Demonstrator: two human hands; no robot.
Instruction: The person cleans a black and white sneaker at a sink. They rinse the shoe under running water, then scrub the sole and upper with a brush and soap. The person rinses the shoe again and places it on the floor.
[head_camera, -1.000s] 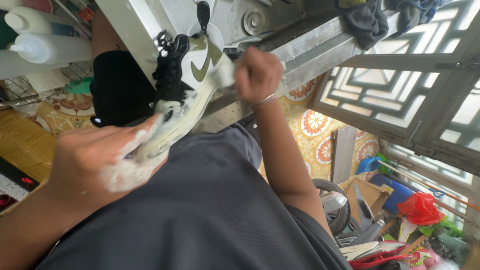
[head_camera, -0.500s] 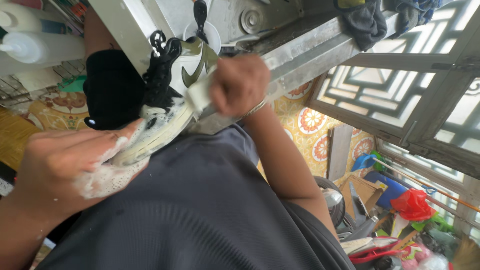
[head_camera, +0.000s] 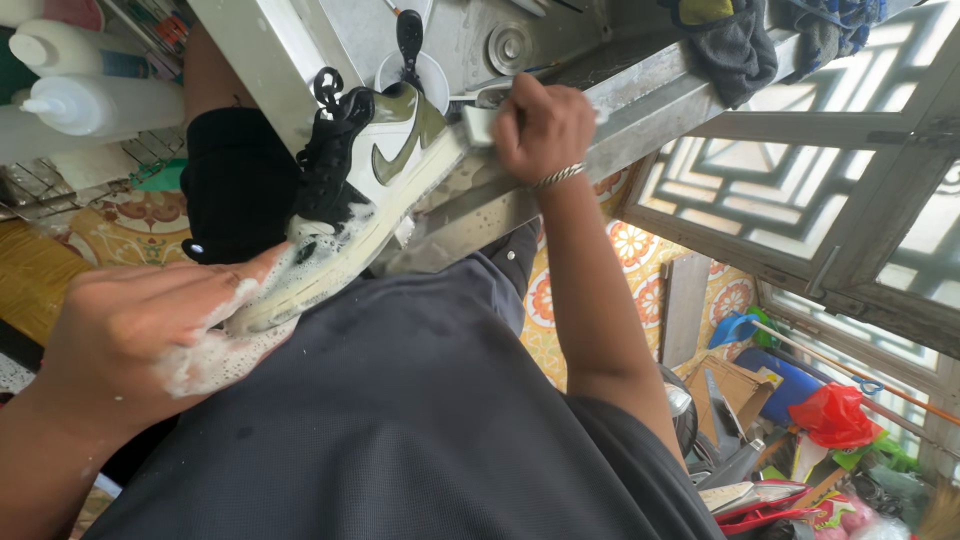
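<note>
So the landmark here is the metal sink (head_camera: 560, 110), the steel basin running across the top of the view. The sneaker (head_camera: 365, 190) sits just at the near edge of that sink, held out over the person's dark grey shirt (head_camera: 400, 400). It's white with a black laced upper and an olive-green swoosh-shaped patch on the side, sole facing down towards the shirt, toe end pointing away from the sink and covered in soap foam.

The left hand (head_camera: 150, 330) is on the side away from the sink, wrapped around the toe end of the sneaker, fingers curled and thumb stretched along the sole, lots of white suds on the palm. So it's gripping the shoe.

The right hand (head_camera: 540, 125) is right up against the sink rim, closed into a fist at the heel end of the sneaker. A pale block-ish thing (head_camera: 478, 124) pokes out of the fist and touches the heel; looks like a brush or sponge, but I honestly can't tell which. There's a metal bracelet (head_camera: 556, 178) on that wrist.

Inside the sink, just past the sneaker, there's a white cup (head_camera: 420, 70) with a black handle sticking out. A dark rag (head_camera: 735, 45) hangs on the sink's far rim. White squeeze bottles (head_camera: 90, 95) lie off to the sink's left.
</note>
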